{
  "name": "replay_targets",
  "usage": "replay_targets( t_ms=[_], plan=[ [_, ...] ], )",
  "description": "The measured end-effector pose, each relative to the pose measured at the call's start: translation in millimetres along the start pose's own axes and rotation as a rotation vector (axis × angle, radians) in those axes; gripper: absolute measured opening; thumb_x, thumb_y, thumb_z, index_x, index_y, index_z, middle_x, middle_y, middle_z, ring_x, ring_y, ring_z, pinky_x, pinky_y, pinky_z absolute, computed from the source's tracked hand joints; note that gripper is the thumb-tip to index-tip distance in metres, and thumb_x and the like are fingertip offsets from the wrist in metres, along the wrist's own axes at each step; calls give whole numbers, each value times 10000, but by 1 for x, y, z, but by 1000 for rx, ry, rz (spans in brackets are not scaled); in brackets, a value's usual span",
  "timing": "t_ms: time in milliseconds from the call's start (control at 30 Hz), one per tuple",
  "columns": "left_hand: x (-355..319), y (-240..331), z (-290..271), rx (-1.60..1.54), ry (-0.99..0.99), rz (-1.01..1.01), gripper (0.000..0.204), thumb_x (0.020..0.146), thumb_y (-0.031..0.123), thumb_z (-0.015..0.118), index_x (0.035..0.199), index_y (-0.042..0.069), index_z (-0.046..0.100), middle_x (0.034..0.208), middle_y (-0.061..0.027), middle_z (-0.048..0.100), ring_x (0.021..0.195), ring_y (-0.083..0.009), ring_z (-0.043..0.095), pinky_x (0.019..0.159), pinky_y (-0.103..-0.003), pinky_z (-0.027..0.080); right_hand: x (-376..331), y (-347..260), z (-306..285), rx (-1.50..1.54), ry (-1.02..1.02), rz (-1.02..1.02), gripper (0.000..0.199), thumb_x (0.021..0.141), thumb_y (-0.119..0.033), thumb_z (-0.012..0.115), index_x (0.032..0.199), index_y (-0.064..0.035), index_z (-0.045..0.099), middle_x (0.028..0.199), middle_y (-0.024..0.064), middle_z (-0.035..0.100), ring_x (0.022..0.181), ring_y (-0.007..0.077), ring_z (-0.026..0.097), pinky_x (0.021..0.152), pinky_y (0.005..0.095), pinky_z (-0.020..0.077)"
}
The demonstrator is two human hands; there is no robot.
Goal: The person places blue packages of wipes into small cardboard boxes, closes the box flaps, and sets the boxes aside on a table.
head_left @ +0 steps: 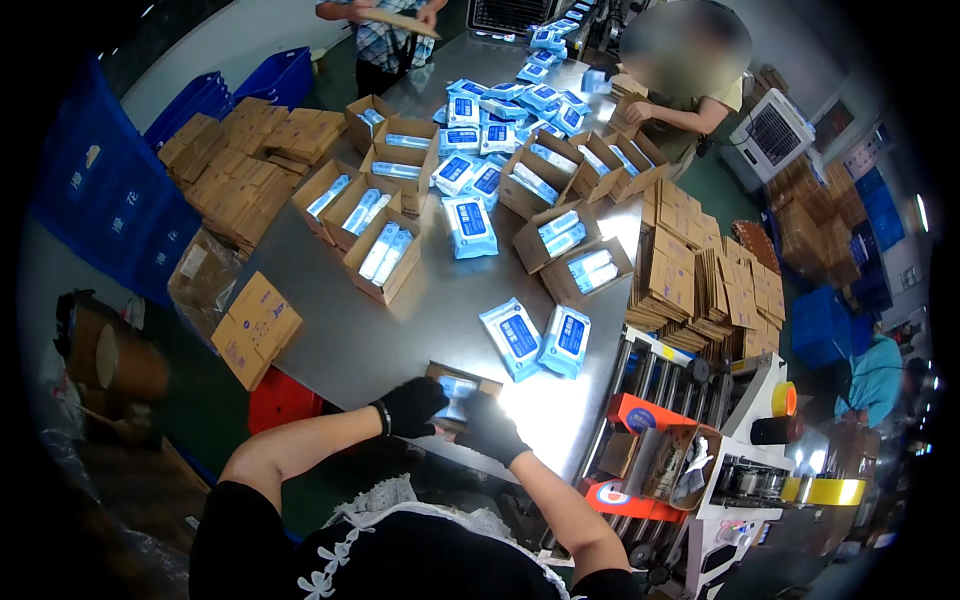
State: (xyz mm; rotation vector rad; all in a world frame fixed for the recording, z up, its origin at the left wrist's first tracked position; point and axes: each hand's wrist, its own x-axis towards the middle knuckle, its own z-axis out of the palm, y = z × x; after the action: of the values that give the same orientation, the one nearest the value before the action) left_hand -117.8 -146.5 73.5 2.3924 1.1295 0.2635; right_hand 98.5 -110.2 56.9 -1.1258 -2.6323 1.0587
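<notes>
A small open cardboard box [487, 386] stands at the near edge of the metal table, with blue-and-white wipes packs [458, 388] inside. My left hand [415, 405], in a black glove, is closed on the box's left side. My right hand [490, 428], also gloved, is at its near right side; its fingers are blurred and partly lost in glare. Just beyond lie two loose wipes packs, one on the left [513, 338] and one on the right [565, 341], leaning against each other.
Filled boxes [384, 262] stand in groups on both sides of the table [400, 330], with a pile of wipes packs [462, 175] between them. A taping machine [690, 450] and flattened cartons [670, 270] are at right. Two people work at the far end.
</notes>
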Motion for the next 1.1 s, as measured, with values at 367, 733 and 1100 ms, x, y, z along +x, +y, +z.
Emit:
replay_targets(
  t_ms=[367,733,1100],
  plan=[
    [1,-57,60,-264,772,-563,596,614,242,817,1102,75,518,1034,-132,584,1003,-329,546,912,-414,432,61,9,17,-140,-18,-47,314,765,-233,642,1056,-117,634,973,101,651,926,272,628,803,392,499],
    [-5,-136,12,-195,472,-514,270,806,233,591,1015,63,609,900,-157,630,861,-340,607,792,-406,486,67,-71,50,-318,347,166,697,784,-541,609,1356,-182,437,1412,153,405,1313,363,344,1023,713,131],
    [26,-185,-42,629,221,-728,134,777,255,597,766,133,651,698,-99,642,729,-275,618,640,-435,482,-9,-21,17,-285,311,249,688,736,-381,680,1350,-166,456,1361,117,461,1290,309,388,1069,634,156]
  ],
)
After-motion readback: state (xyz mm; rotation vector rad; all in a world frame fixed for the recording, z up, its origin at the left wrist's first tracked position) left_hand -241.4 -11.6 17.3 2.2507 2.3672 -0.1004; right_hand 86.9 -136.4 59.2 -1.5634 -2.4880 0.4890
